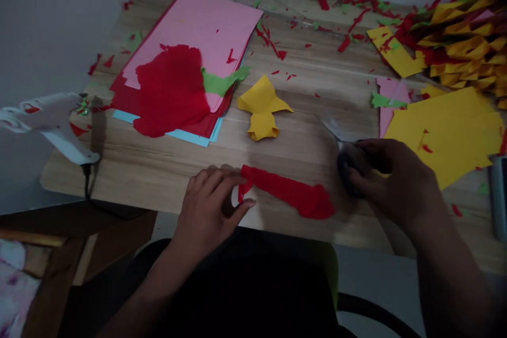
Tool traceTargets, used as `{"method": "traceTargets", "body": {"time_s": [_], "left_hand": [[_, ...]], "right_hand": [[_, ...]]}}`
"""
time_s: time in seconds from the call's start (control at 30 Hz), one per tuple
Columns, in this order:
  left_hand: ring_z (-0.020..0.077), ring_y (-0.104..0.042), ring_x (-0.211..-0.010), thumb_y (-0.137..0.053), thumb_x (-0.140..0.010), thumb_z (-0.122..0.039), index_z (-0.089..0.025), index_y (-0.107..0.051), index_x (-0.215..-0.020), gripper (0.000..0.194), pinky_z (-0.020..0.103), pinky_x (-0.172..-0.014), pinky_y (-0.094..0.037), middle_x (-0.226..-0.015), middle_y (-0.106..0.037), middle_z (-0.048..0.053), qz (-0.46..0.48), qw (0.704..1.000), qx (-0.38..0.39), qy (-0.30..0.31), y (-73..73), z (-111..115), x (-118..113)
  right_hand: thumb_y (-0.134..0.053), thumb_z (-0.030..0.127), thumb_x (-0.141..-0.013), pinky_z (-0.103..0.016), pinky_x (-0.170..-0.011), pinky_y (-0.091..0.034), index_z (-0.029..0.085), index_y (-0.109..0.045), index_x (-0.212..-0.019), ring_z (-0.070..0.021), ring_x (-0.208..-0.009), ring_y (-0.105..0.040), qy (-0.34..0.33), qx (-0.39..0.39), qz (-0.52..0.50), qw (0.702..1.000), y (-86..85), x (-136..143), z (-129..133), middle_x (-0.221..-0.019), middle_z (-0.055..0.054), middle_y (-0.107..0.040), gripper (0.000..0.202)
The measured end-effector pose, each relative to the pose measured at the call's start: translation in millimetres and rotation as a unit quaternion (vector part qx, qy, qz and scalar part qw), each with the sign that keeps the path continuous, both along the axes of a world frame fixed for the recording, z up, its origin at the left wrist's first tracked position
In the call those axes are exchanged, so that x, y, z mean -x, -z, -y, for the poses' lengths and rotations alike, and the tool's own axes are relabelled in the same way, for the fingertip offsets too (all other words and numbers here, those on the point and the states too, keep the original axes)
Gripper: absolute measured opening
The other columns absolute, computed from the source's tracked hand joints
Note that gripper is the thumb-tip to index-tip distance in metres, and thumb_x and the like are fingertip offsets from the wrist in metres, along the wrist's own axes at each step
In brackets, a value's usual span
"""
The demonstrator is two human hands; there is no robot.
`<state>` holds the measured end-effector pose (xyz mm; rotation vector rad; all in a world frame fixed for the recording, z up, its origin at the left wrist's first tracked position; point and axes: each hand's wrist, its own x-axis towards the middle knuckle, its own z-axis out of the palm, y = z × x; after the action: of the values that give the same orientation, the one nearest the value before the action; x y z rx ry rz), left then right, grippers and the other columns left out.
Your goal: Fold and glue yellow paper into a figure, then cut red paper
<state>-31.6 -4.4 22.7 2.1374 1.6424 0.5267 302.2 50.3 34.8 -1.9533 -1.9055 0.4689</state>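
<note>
My left hand (209, 208) pinches the left end of a long red crepe strip (291, 193) near the table's front edge. The strip's wider, crumpled end lies to the right. My right hand (390, 174) is closed around the dark handles of scissors (336, 132), whose blurred blades point up and to the left, above the strip's right end. A folded yellow paper piece (263, 108) lies between the hands, farther back. Red crepe paper (170, 92) rests on a stack of pink, red and blue sheets (190, 21).
A white glue gun (63, 121) with a cord stands at the left. Yellow sheets (447, 132) and a pile of folded yellow paper (471, 45) lie at the right. Red and green scraps are scattered across the wooden table (293, 58). A dark-edged object (499, 195) lies at the right edge.
</note>
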Motion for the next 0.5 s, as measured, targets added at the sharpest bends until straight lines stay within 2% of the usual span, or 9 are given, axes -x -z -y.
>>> {"method": "traceTargets", "body": {"time_s": [0.07,0.13,0.23,0.3,0.33,0.4,0.43,0.5], "left_hand": [[0.0262,-0.058,-0.099,-0.065,-0.087,-0.032,-0.026,-0.062,-0.108,0.022,0.042,-0.086,-0.042,-0.111,-0.070,0.005,0.003,1.000,-0.009,-0.011,2.1,2.8,-0.4],[0.0246,-0.057,-0.093,-0.062,-0.088,-0.026,-0.025,-0.061,-0.106,0.018,0.040,-0.083,-0.042,-0.103,-0.071,0.004,0.018,0.999,-0.017,-0.023,3.9,3.3,-0.2],[0.0233,-0.058,-0.089,-0.058,-0.088,-0.020,-0.024,-0.061,-0.108,0.020,0.039,-0.081,-0.042,-0.095,-0.070,0.003,0.041,0.998,-0.026,-0.046,5.1,2.4,-0.4],[0.0224,-0.059,-0.089,-0.058,-0.089,-0.021,-0.024,-0.062,-0.109,0.021,0.038,-0.081,-0.043,-0.094,-0.069,0.003,0.055,0.996,-0.022,-0.072,4.9,3.0,-1.6],[0.0218,-0.060,-0.089,-0.059,-0.089,-0.022,-0.024,-0.062,-0.110,0.021,0.038,-0.082,-0.043,-0.095,-0.069,0.003,0.069,0.994,-0.016,-0.088,4.8,4.0,-2.6],[0.0202,-0.062,-0.088,-0.060,-0.091,-0.026,-0.024,-0.063,-0.109,0.018,0.037,-0.083,-0.045,-0.094,-0.070,0.003,0.117,0.985,0.007,-0.124,4.7,7.3,-5.2],[0.0193,-0.064,-0.085,-0.060,-0.092,-0.028,-0.023,-0.062,-0.108,0.017,0.036,-0.082,-0.046,-0.090,-0.071,0.002,0.150,0.979,0.023,-0.139,4.9,9.3,-6.8],[0.0179,-0.066,-0.079,-0.059,-0.093,-0.032,-0.023,-0.060,-0.109,0.018,0.034,-0.081,-0.048,-0.080,-0.071,0.001,0.214,0.962,0.057,-0.158,5.8,13.5,-10.8]], "right_hand": [[-0.075,0.038,-0.073,-0.041,-0.073,-0.053,0.034,-0.061,-0.122,-0.0265,-0.083,-0.065,0.025,0.022,-0.136,0.990,-10.0,4.4,8.8,-0.098,-0.006,-0.069,0.051],[-0.074,0.039,-0.075,-0.037,-0.070,-0.055,0.037,-0.061,-0.124,-0.0252,-0.087,-0.067,0.012,0.096,-0.285,0.954,-21.5,15.9,22.9,-0.101,-0.006,-0.070,0.051],[-0.085,0.033,-0.064,-0.032,-0.072,-0.057,0.038,-0.064,-0.121,-0.0209,-0.083,-0.068,-0.008,0.209,-0.377,0.902,-31.7,42.7,52.8,-0.107,-0.004,-0.071,0.061],[-0.085,0.036,-0.065,-0.032,-0.072,-0.058,0.036,-0.062,-0.123,-0.0205,-0.081,-0.068,-0.002,0.298,-0.453,0.840,-29.5,63.4,77.7,-0.101,-0.003,-0.071,0.062],[-0.081,0.041,-0.070,-0.034,-0.073,-0.058,0.034,-0.060,-0.124,-0.0209,-0.081,-0.068,0.000,0.340,-0.488,0.804,-25.8,73.6,91.0,-0.102,-0.004,-0.071,0.059],[-0.068,0.051,-0.081,-0.034,-0.064,-0.056,0.028,-0.062,-0.116,-0.0195,-0.071,-0.065,0.009,0.374,-0.540,0.754,-15.2,92.2,117.1,-0.089,-0.005,-0.069,0.042],[-0.063,0.054,-0.085,-0.033,-0.062,-0.055,0.028,-0.061,-0.114,-0.0186,-0.068,-0.063,0.013,0.388,-0.555,0.736,-9.3,100.3,128.7,-0.085,-0.004,-0.067,0.039],[-0.065,0.054,-0.084,-0.032,-0.065,-0.053,0.027,-0.059,-0.113,-0.0173,-0.071,-0.062,0.002,0.397,-0.572,0.718,1.4,113.7,146.3,-0.087,-0.004,-0.065,0.040]]}}
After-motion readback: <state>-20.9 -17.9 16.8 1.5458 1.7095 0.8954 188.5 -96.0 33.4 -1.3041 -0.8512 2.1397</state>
